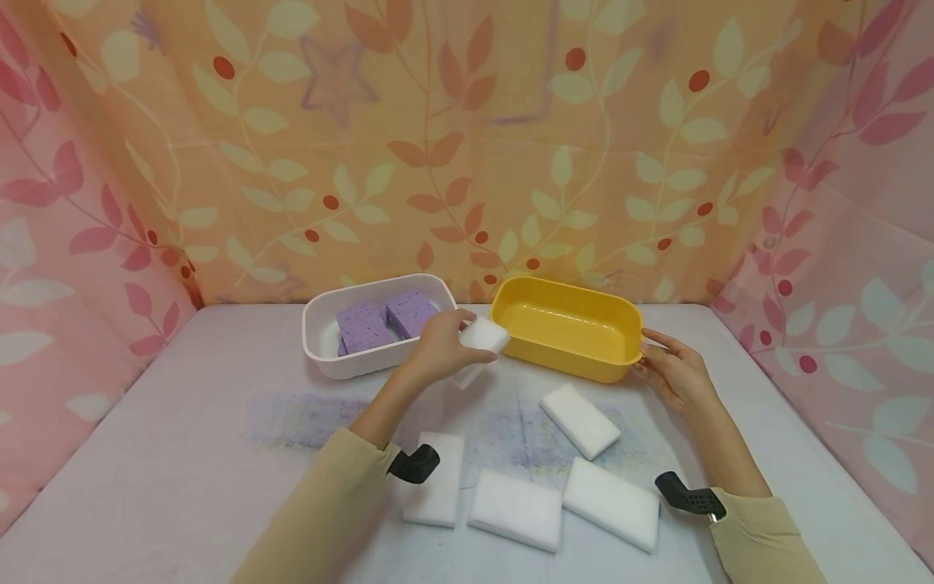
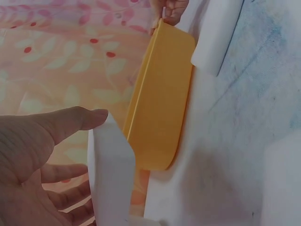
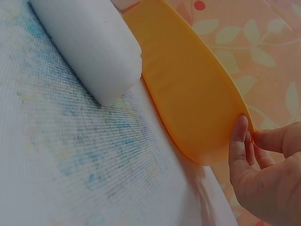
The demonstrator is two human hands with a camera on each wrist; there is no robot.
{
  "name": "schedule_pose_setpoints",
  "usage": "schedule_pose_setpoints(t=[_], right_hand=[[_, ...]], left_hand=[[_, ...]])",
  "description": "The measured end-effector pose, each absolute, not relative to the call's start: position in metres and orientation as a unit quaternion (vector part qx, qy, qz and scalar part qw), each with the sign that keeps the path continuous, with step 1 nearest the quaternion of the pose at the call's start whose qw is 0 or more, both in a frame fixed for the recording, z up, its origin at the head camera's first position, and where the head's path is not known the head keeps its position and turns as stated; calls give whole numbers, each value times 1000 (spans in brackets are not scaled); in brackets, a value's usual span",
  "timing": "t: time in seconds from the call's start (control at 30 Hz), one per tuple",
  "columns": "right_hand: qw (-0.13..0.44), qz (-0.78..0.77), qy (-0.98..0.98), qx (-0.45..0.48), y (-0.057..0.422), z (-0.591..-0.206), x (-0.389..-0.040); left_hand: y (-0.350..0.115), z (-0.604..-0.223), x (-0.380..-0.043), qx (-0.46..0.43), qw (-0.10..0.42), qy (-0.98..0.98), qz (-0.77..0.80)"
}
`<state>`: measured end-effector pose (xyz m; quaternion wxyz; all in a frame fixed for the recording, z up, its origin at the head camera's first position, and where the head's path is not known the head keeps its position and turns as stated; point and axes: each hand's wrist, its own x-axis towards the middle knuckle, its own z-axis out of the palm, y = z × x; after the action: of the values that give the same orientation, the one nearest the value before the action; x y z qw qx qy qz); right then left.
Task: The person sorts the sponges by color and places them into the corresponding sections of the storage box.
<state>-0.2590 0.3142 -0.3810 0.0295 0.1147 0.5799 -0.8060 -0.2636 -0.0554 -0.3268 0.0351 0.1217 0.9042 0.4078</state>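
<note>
My left hand (image 1: 441,347) grips a white sponge block (image 1: 485,334) between thumb and fingers, lifted between the two tubs. In the left wrist view the thumb lies on one edge of the white sponge block (image 2: 112,169) and the fingers are behind it. My right hand (image 1: 674,375) pinches the right end of the yellow tub (image 1: 569,357) at its rim; the right wrist view shows fingers on both sides of the rim. The inside of the yellow tub shows bare. Left of it stands a white tub (image 1: 350,367) with purple sponges (image 1: 363,328) inside.
Several more white sponge blocks lie on the table nearer me, one (image 1: 580,420) before the yellow tub, others (image 1: 516,509) close to the front. The white cloth (image 1: 182,422) has bluish stains. A flowered curtain (image 1: 467,162) hangs right behind the tubs.
</note>
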Motion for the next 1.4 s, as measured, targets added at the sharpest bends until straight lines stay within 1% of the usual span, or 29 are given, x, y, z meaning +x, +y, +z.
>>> schedule_pose_setpoints(t=[0.3, 0.53, 0.9, 1.2, 1.4], right_hand=[[30, -809, 574, 119, 313, -380, -257], [27, -812, 571, 114, 313, -381, -256], [22, -812, 572, 113, 313, -381, -255], [30, -802, 582, 129, 307, -380, -256], [28, -802, 584, 120, 304, -380, -256]], left_hand=[[-37, -325, -276, 132, 24, 910, 393], [-22, -319, -282, 126, 39, 904, 406], [-2, -314, -298, 153, 15, 909, 387], [13, -312, -308, 138, 31, 913, 383], [21, -311, -316, 102, 24, 915, 391]])
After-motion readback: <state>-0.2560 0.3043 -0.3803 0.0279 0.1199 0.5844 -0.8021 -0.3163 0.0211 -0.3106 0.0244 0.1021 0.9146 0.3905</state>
